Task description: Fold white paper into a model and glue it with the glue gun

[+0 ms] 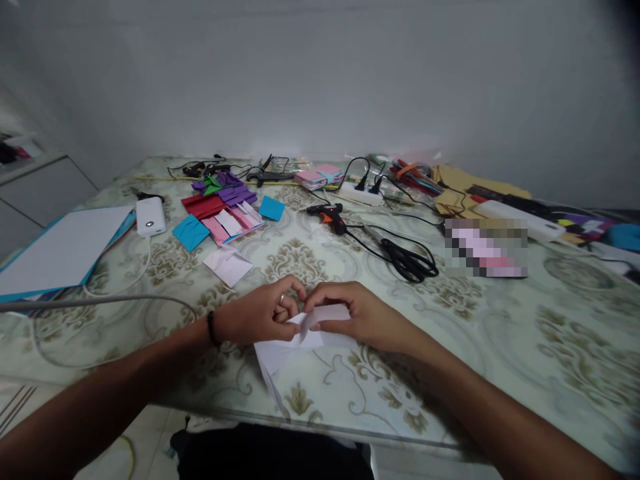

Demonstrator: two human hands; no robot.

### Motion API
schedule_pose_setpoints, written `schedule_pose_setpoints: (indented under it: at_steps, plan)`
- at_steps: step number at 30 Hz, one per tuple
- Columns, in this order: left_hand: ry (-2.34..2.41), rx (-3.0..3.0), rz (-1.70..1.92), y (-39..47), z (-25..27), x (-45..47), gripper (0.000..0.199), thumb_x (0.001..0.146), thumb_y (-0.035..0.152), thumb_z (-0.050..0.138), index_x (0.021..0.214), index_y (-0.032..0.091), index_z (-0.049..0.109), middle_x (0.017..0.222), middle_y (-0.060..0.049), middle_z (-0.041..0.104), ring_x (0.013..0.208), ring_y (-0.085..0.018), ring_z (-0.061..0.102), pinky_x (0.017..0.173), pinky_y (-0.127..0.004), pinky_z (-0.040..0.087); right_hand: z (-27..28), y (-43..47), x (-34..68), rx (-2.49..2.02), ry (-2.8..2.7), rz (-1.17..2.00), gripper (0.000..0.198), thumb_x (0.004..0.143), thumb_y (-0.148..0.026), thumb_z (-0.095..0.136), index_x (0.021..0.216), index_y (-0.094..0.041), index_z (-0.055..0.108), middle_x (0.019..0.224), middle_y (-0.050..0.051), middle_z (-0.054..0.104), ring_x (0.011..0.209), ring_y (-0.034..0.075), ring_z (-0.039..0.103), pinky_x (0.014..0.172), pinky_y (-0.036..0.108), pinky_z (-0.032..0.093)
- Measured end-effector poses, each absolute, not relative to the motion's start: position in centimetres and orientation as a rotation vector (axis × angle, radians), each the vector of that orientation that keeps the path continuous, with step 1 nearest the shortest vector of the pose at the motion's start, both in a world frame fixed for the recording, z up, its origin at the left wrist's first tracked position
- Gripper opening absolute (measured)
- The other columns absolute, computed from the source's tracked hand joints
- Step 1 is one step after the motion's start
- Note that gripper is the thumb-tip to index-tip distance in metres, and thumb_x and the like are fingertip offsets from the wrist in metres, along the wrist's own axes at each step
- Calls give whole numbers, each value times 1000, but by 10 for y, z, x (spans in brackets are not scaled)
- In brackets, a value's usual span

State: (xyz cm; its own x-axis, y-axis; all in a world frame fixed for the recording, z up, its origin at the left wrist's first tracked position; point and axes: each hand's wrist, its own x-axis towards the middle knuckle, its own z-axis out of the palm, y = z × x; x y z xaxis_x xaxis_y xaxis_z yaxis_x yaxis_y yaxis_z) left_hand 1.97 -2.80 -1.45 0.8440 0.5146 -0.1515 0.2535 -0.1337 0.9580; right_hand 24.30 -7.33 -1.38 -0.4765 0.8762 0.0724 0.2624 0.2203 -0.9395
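Head view shows us bent over the near edge of the patterned tabletop (480, 373), both hands working on one piece of white paper (281, 359). Our left hand (255, 312), with a ring and a black wristband (211, 329), has its fingers curled and pinching the paper near its upper edge. Our right hand (377, 321) grips a raised, curved part of the same paper between thumb and fingers. The fingertips of the two hands nearly meet over it, and its lower corner slants toward the table's edge.

Just beyond our left hand lies a pale folded square (228, 265); behind it sit a blue square (191, 233), a pink bundle (231, 225), red pieces (201, 205) and purple pieces (236, 192). Farther ahead of us, a glue gun (326, 215) rests beside its coiled black cord (409, 260), in front of a white power strip (357, 194). A white power bank (151, 217) stands off to our left, beside a white sheet (65, 243).
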Motion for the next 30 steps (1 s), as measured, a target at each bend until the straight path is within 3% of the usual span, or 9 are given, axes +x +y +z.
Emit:
schedule_pose_setpoints:
  at_steps: [12, 19, 25, 30]
  plan:
    - [663, 1663, 319, -34, -12, 24, 44, 76, 12, 63, 114, 21, 43, 75, 7, 53, 59, -7, 45, 55, -19, 34, -13, -79, 232, -1161, -1665, 1251, 18, 79, -26, 77, 86, -18, 63, 81, 0, 66, 74, 14, 61, 70, 25, 47]
    - [619, 1624, 211, -38, 1, 22, 62, 81, 21, 68, 133, 22, 36, 83, 3, 57, 67, -10, 54, 60, -21, 40, -14, -81, 232, -1205, -1668, 1217, 13, 80, -22, 74, 82, -19, 61, 75, -3, 63, 68, 12, 57, 65, 24, 45]
    - [673, 1767, 154, -32, -11, 20, 48, 82, 28, 70, 124, 19, 48, 74, 4, 60, 56, -9, 46, 49, -20, 29, -16, -81, 232, -1227, -1751, 1118, 17, 82, -21, 73, 96, -21, 65, 91, 1, 72, 85, 17, 67, 77, 28, 51]
    - [789, 1734, 166, -22, -18, 18, 56, 80, 26, 69, 131, 19, 47, 79, 1, 66, 58, -11, 53, 49, -19, 33, -9, -79, 241, -1275, -1868, 858, 32, 85, -26, 72, 113, -24, 58, 106, 4, 71, 96, 20, 68, 85, 34, 54]
